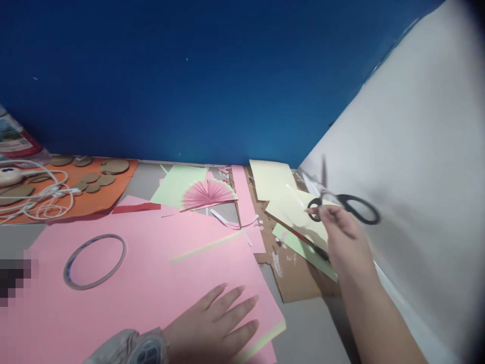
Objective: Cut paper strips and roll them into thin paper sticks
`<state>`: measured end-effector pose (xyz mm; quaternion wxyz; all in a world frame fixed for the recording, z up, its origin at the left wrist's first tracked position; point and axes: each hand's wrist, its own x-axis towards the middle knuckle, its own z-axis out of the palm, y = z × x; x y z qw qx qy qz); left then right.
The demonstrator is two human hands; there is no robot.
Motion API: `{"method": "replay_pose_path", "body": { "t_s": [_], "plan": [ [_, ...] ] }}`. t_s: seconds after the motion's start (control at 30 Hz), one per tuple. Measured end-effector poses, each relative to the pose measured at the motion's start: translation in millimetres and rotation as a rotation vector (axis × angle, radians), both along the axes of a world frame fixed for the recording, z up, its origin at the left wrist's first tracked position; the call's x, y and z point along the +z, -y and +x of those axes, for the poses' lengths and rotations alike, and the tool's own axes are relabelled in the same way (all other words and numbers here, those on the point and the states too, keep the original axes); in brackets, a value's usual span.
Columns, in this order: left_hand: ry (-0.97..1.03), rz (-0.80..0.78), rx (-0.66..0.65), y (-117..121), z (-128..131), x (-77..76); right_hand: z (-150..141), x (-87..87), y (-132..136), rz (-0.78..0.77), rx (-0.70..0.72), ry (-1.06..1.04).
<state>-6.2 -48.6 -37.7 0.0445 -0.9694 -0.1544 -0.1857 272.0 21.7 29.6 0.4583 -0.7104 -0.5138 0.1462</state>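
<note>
My left hand (pixel 223 318) lies flat on a large pink sheet of paper (pixel 151 283), fingers spread, with nothing in it. A pale yellow-green strip (pixel 208 246) lies on the sheet beyond my fingertips, and another edges its lower right corner. Held up at the right, a pair of scissors (pixel 323 194) has black handles and spread blades. My right hand (pixel 346 237) grips it by one handle loop, above pale yellow paper and brown cardboard (pixel 299 283). Left on the pink sheet rests a thin ring (pixel 94 262), perhaps a roll of tape.
A pleated pink paper fan (pixel 208 193) lies at the back, near light green paper (pixel 178 182). Far left, an orange sheet (pixel 109 194) bears cardboard cutouts and a tangled white cable (pixel 56 194). A blue wall (pixel 212 91) and a white wall (pixel 428 126) bound the surface.
</note>
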Motion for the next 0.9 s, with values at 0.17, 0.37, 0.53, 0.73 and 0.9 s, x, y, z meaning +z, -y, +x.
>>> {"method": "replay_pose_path", "body": {
  "t_s": [0.17,0.37,0.53,0.73,0.9],
  "plan": [
    [0.049,0.074,0.020,-2,2,-6.7,-2,-1.7,-3,0.038,0.070,-0.377],
    [0.067,0.069,0.050,-2,1,-8.2,-15,2.7,1,-0.044,0.271,-0.375],
    [0.065,0.085,0.040,-2,1,-4.8,-19,4.8,11,-0.070,0.053,0.131],
    [0.045,0.108,0.058,-1,0,-4.0,-12,-4.2,7,-0.307,0.034,0.454],
    [0.047,0.109,0.049,-2,0,-3.7,22,-8.6,-3,-0.298,-0.168,0.572]
  ]
}}
